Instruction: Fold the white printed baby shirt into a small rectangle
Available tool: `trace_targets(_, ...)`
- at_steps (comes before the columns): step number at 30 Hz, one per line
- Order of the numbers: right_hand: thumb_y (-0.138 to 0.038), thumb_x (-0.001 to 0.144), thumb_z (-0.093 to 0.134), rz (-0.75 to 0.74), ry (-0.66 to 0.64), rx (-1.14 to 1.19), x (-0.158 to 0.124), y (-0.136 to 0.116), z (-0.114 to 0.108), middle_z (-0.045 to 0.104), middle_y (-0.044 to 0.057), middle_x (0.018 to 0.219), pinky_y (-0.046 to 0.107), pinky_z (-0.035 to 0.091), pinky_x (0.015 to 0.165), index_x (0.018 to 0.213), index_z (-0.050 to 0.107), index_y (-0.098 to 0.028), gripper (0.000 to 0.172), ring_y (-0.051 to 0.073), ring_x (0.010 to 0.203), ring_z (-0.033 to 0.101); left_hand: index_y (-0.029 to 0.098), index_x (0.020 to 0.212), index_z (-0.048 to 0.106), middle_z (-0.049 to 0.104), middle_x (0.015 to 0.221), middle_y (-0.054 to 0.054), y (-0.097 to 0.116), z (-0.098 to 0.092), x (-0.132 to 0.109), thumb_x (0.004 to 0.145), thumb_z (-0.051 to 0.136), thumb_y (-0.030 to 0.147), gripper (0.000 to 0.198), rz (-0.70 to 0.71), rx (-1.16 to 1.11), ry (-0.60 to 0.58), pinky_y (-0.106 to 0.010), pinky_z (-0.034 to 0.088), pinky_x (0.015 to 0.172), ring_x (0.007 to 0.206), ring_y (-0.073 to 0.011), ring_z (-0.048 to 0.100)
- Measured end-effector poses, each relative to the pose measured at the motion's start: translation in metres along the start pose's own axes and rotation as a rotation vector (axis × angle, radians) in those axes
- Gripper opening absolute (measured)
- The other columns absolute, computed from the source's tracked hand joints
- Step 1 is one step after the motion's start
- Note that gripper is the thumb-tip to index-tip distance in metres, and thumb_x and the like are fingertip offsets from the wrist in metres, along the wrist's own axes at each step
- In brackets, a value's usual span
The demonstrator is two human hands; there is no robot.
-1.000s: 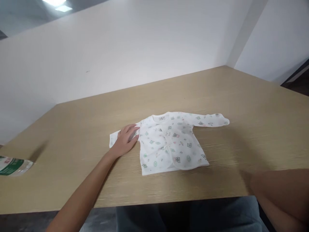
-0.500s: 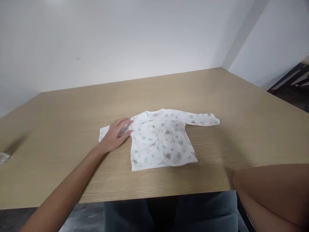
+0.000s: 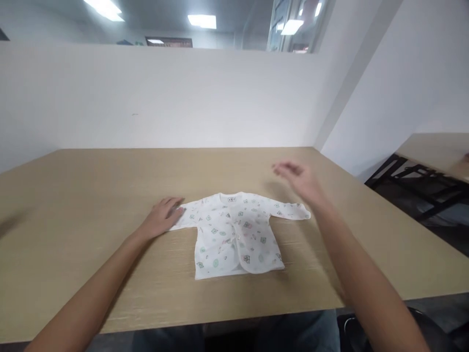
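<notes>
At the left edge a soft dark shadow [image 3: 12, 222] lay across the wood-toned table [image 3: 110, 190]; right of it the person's bare left forearm [image 3: 98, 288] came in from the near edge and ended in the left hand [image 3: 161, 217], which rested palm down on the end of the left sleeve [image 3: 188, 215]; its fingers lay slightly bent, the thumb spread away from them, and the cuff was partly hidden beneath; behind, a white partition [image 3: 183, 98] rose from the table's far edge, with a lit ceiling lamp [image 3: 202, 21] showing above it.

In the middle, nearer the near edge than the far one, the small white shirt [image 3: 234, 239] lay flat, front up, with its neckline to the far side and its hem to the near side; green and grey animal prints dotted it, and a small printed label [image 3: 232, 199] showed inside the neck; its right sleeve [image 3: 291, 211] stretched out to the right.

Just beyond that sleeve the right hand [image 3: 297, 182] hung raised over the table, apart from the cloth; its fingers were curled and blurred, and whether the tips met could not be told; at the far right stood a second table [image 3: 439, 149] on a dark frame [image 3: 414, 171].
</notes>
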State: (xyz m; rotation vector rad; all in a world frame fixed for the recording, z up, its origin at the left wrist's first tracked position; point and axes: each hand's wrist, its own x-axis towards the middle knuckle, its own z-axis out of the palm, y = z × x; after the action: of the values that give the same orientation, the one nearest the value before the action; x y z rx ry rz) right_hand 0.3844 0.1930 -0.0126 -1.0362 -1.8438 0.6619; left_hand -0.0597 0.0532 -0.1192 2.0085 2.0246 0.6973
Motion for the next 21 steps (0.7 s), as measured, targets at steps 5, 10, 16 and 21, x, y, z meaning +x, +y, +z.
trace_targets(5,-0.031,0.091,0.069,0.156,-0.228,-0.220,-0.030,0.048,0.046,0.072,0.012,0.114,0.035,0.049,0.096,0.114,0.075,-0.012,0.031,0.023,0.102,0.066,0.023,0.140,0.061,0.062,0.134,-0.010,0.007,0.007,-0.001,0.095,0.044,0.073,0.069,-0.019,0.017,0.045,-0.048,0.036,0.118,0.129,-0.0288,0.054)
trace_targets(10,-0.037,0.087,0.069,0.159,-0.260,-0.332,-0.040,0.061,0.062,0.069,0.011,0.113,0.033,0.045,0.091,0.115,0.072,-0.013,0.036,0.023,0.101,0.061,0.020,0.108,0.066,0.068,0.115,-0.006,0.024,0.006,-0.005,0.092,0.050,0.064,0.049,-0.026,-0.082,0.009,-0.035,0.043,0.096,0.107,-0.0237,0.061)
trace_targets(16,-0.032,0.081,0.063,0.154,-0.225,-0.343,-0.055,0.030,0.055,0.062,0.005,0.087,0.029,0.038,0.074,0.083,0.061,-0.015,0.018,0.019,0.082,0.052,0.017,0.088,0.047,0.054,0.087,-0.001,0.041,0.004,-0.017,0.088,0.049,0.044,0.027,0.057,-0.249,-0.025,-0.025,0.034,0.072,0.079,-0.0147,0.047)
trace_targets(21,-0.046,0.092,0.058,0.039,-0.239,-0.079,-0.101,-0.015,0.017,0.055,0.002,0.087,0.028,0.037,0.074,0.091,0.057,-0.017,0.029,0.018,0.082,0.048,0.019,0.092,0.044,0.050,0.088,0.000,0.054,-0.002,-0.036,0.089,0.047,0.042,0.024,0.040,-0.440,-0.056,-0.024,0.037,0.072,0.081,-0.0152,0.046)
